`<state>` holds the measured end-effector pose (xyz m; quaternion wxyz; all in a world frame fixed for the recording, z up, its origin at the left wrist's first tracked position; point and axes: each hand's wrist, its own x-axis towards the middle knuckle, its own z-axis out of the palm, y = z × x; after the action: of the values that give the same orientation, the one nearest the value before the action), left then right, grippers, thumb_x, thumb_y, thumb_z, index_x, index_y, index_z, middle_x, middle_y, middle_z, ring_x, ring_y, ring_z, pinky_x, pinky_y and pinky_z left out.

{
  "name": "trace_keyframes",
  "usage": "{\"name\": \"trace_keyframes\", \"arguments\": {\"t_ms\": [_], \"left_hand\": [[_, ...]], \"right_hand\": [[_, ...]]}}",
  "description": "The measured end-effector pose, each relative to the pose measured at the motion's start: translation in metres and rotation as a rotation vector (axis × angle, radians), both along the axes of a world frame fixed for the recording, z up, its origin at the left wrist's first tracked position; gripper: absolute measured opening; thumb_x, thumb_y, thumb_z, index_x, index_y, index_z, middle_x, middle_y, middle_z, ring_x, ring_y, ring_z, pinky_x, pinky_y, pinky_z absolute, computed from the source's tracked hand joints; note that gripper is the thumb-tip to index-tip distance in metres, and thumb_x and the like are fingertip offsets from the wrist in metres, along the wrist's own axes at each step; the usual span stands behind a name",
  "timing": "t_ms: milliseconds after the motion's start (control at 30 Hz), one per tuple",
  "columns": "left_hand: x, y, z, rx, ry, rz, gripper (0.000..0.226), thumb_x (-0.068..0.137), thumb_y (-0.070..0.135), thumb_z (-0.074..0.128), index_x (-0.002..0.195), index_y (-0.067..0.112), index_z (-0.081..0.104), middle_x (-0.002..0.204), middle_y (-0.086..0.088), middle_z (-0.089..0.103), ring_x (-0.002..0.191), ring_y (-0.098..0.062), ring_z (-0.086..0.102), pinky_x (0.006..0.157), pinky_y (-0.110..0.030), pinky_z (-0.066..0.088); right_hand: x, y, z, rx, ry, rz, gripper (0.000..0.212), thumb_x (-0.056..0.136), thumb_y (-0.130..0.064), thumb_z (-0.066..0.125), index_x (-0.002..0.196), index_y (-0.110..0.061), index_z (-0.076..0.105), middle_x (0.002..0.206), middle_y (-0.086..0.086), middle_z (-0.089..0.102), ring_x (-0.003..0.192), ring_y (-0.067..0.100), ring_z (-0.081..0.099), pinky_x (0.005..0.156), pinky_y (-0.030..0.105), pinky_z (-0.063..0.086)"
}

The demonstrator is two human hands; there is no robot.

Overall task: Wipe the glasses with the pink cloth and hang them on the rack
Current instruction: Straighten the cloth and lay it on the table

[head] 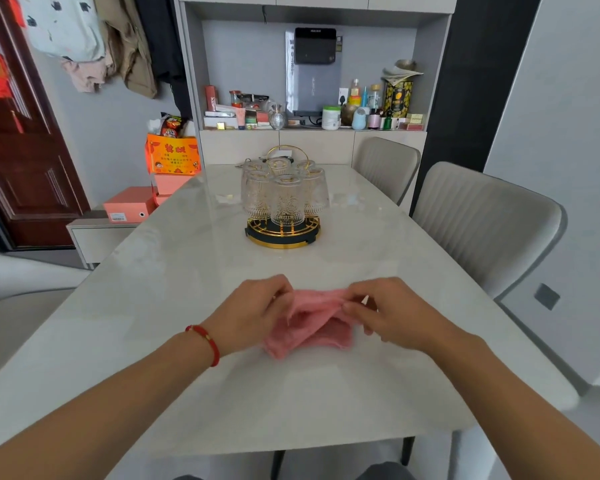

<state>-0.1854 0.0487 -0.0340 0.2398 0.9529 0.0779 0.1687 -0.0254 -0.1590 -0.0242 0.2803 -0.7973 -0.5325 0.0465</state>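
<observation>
The pink cloth [312, 320] lies bunched on the white table [174, 306] in front of me. My left hand [253, 313], with a red bracelet on its wrist, pinches the cloth's left edge. My right hand [392, 311] pinches its upper right edge. Farther back, at the table's middle, stands the gold rack [283, 233] with a round base and a loop handle. Several ribbed clear glasses [286, 199] hang upside down on it. Neither hand is near the rack.
Two grey chairs [482, 223] stand along the table's right side. Pink boxes [129, 204] and an orange bag sit on a low cabinet at the left. A shelf [309, 128] behind the table holds bottles, jars and a grey appliance.
</observation>
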Motion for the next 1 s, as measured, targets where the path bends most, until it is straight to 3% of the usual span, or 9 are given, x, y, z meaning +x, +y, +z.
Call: {"name": "trace_keyframes", "arguments": {"t_ms": [133,233,333,467,600,667,800,900,1000], "left_hand": [[0.010,0.008,0.017,-0.203,-0.020,0.115,0.026,0.107,0.016,0.048,0.084,0.023,0.058,0.073,0.006,0.065,0.061,-0.008,0.060,0.058,-0.025,0.048],[0.019,0.013,0.024,-0.376,0.009,0.167,0.021,0.107,0.024,0.049,0.090,0.017,0.060,0.078,-0.005,0.070,0.063,-0.017,0.063,0.062,-0.035,0.055],[0.025,0.008,0.034,-0.429,0.096,0.111,0.036,0.094,0.055,0.063,0.102,0.020,0.061,0.088,0.000,0.071,0.072,-0.013,0.062,0.065,-0.030,0.052],[0.033,-0.006,0.034,-0.105,0.168,0.121,0.044,0.086,0.054,0.074,0.111,0.026,0.051,0.079,0.006,0.062,0.069,-0.014,0.059,0.057,-0.028,0.044],[0.041,-0.008,0.017,0.166,-0.012,0.101,0.020,0.098,0.029,0.052,0.114,0.022,0.041,0.070,0.000,0.057,0.067,-0.031,0.058,0.054,-0.037,0.039],[0.039,-0.003,0.017,0.135,-0.118,0.014,0.034,0.097,0.016,0.045,0.128,0.026,0.033,0.068,-0.003,0.057,0.061,-0.031,0.056,0.053,-0.040,0.040],[0.019,0.007,0.007,0.399,-0.108,-0.193,0.030,0.094,0.032,0.027,0.117,0.030,0.046,0.089,-0.003,0.054,0.071,-0.025,0.052,0.059,-0.039,0.046],[0.016,0.005,-0.015,0.516,-0.129,-0.139,0.030,0.093,0.033,0.037,0.092,0.017,0.063,0.087,-0.002,0.056,0.075,-0.025,0.053,0.057,-0.034,0.040],[0.019,-0.008,-0.029,0.634,-0.117,-0.044,0.036,0.084,0.057,0.056,0.088,0.022,0.063,0.088,0.005,0.056,0.080,-0.019,0.052,0.064,-0.035,0.042]], "right_hand": [[0.004,0.016,0.025,0.161,0.150,-0.050,0.013,0.100,-0.016,0.062,0.097,-0.019,0.074,0.065,0.002,0.070,0.051,0.024,0.068,0.048,0.034,0.058],[0.008,0.033,0.034,0.207,0.109,-0.151,0.012,0.096,-0.016,0.067,0.094,-0.019,0.078,0.068,-0.009,0.071,0.055,0.011,0.067,0.066,0.033,0.061],[0.007,0.048,0.036,0.326,0.280,-0.234,0.015,0.091,-0.012,0.066,0.085,-0.017,0.079,0.075,-0.002,0.075,0.063,0.017,0.073,0.073,0.040,0.064],[0.001,0.060,0.040,0.406,0.374,-0.275,0.014,0.087,-0.013,0.066,0.079,-0.019,0.077,0.074,-0.003,0.073,0.060,0.018,0.071,0.062,0.031,0.060],[0.002,0.067,0.046,0.319,0.140,-0.246,0.014,0.084,-0.010,0.067,0.089,-0.020,0.076,0.086,-0.007,0.072,0.080,0.007,0.064,0.062,0.009,0.043],[0.008,0.064,0.049,0.218,-0.010,-0.184,0.027,0.086,-0.003,0.063,0.103,-0.023,0.069,0.098,-0.002,0.066,0.088,0.015,0.061,0.066,0.015,0.044],[0.018,0.050,0.048,-0.046,-0.238,-0.075,0.046,0.084,0.004,0.049,0.105,-0.037,0.046,0.110,-0.001,0.054,0.096,0.024,0.055,0.081,0.040,0.048],[0.022,0.045,0.045,-0.059,-0.183,-0.045,0.035,0.084,0.004,0.055,0.097,-0.029,0.052,0.108,0.000,0.059,0.088,0.017,0.059,0.073,0.031,0.049],[0.026,0.046,0.043,-0.020,-0.059,-0.096,0.027,0.085,0.002,0.059,0.091,-0.024,0.057,0.108,0.001,0.063,0.071,0.007,0.058,0.052,0.016,0.041]]}}
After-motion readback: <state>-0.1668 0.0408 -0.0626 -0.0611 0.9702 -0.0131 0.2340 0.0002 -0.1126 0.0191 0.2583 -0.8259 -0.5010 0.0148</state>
